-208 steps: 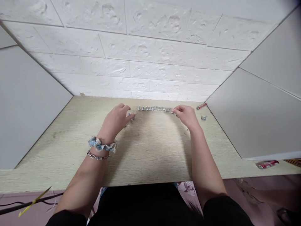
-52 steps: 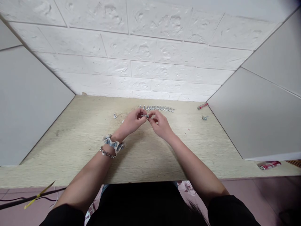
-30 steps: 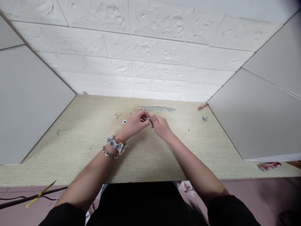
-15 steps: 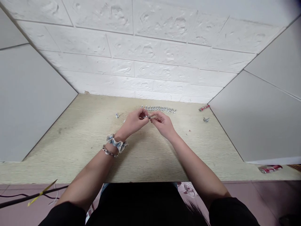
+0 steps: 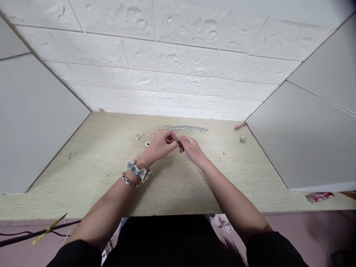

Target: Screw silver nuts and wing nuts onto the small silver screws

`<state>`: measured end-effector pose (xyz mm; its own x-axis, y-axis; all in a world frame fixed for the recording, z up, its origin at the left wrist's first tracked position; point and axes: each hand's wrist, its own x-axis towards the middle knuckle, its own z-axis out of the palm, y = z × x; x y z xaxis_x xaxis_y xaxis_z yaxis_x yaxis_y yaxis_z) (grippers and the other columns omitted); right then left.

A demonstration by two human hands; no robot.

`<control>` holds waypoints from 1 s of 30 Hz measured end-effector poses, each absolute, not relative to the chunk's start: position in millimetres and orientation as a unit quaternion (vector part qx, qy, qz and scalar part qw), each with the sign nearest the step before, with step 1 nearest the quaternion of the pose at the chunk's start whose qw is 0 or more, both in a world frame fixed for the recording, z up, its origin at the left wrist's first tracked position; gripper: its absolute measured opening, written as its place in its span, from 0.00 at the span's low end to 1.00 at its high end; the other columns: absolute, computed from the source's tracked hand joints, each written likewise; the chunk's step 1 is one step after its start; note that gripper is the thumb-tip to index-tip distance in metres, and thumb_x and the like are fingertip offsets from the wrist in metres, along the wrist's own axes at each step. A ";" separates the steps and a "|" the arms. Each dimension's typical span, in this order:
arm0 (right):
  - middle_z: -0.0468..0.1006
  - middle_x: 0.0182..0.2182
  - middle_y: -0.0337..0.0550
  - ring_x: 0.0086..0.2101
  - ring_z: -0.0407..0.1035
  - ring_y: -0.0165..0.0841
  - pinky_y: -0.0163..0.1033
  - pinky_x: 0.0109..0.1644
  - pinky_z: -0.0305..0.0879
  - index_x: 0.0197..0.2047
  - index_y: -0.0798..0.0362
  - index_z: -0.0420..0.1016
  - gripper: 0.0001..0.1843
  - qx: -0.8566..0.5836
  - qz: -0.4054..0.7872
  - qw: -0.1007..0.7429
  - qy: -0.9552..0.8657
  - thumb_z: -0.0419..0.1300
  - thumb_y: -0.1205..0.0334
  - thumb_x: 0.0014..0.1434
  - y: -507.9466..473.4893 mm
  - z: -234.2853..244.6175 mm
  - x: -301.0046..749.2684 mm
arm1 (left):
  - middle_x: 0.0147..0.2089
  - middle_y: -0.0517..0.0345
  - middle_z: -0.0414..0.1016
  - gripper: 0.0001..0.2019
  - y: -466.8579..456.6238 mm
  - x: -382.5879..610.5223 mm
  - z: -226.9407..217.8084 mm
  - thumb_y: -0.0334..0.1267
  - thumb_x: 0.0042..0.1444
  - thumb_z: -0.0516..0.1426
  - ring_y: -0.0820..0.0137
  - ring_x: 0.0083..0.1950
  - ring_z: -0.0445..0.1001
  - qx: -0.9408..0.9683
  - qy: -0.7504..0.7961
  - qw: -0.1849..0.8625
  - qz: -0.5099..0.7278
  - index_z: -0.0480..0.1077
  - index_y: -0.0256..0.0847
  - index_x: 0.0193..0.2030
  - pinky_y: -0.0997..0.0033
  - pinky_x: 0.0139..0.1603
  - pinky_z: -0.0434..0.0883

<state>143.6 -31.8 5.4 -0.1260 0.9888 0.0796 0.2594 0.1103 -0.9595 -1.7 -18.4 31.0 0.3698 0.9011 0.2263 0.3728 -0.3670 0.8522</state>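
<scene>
Just in front of the row of bolts (image 5: 189, 128), my two hands meet over the table. My left hand (image 5: 160, 144) pinches a small metal bolt (image 5: 178, 140) between thumb and fingers. At the bolt's right end, the thumb and fingers of my right hand (image 5: 191, 147) close on a small part, apparently a nut; the fingertips partly hide it. Left of my left hand lie a flat washer (image 5: 146, 144) and a small nut (image 5: 155, 133). A single bolt (image 5: 137, 137) stands farther left.
A few small screws (image 5: 243, 140) lie at the right of the table (image 5: 91, 159). One red battery (image 5: 240, 126) rests by the right panel (image 5: 311, 141), another red battery (image 5: 320, 197) near the front right. White brick-patterned wall (image 5: 169, 66) closes the back; a grey panel (image 5: 36, 122) stands left.
My right fingers have curled down around the bolt's end, where the index finger was stretched over it before. The washer and nut beside my left hand now show more fully.
</scene>
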 end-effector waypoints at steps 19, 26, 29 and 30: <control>0.69 0.41 0.42 0.43 0.64 0.33 0.35 0.36 0.62 0.32 0.50 0.67 0.11 -0.425 0.348 0.495 -0.673 0.50 0.72 0.45 -32.5 8.0 145.4 | 0.31 0.60 0.70 0.06 -15.4 -2.7 28.8 0.32 0.45 0.52 0.75 0.30 0.67 0.732 0.435 0.366 0.374 0.67 0.38 0.32 0.75 0.32 0.64; 0.70 0.31 0.38 0.33 0.64 0.29 0.35 0.35 0.60 0.32 0.51 0.63 0.10 -0.524 0.392 0.475 -0.588 0.51 0.54 0.54 -29.5 7.3 147.8 | 0.28 0.61 0.67 0.04 -15.0 -1.5 27.7 0.31 0.44 0.52 0.76 0.28 0.64 0.737 0.419 0.365 0.384 0.65 0.38 0.29 0.76 0.29 0.63; 0.65 0.20 0.36 0.25 0.62 0.28 0.35 0.31 0.58 0.23 0.53 0.62 0.24 -0.540 0.421 0.409 -0.603 0.45 0.42 0.58 -28.9 4.5 147.7 | 0.28 0.61 0.67 0.04 -16.2 -0.9 29.5 0.32 0.44 0.52 0.76 0.28 0.64 0.738 0.421 0.362 0.384 0.65 0.38 0.29 0.75 0.30 0.64; 0.63 0.18 0.36 0.23 0.61 0.28 0.35 0.30 0.57 0.21 0.53 0.61 0.27 -0.536 0.428 0.395 -0.611 0.43 0.40 0.58 -29.0 3.6 147.3 | 0.27 0.61 0.67 0.03 -16.7 -0.6 30.2 0.32 0.45 0.52 0.76 0.28 0.64 0.739 0.421 0.361 0.382 0.65 0.38 0.29 0.75 0.30 0.64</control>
<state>147.3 -29.0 3.6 -0.1132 0.9933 0.0234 0.3183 0.0586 -0.9462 -0.6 -16.7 30.2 0.3528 0.8987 0.2606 0.3470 -0.3843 0.8555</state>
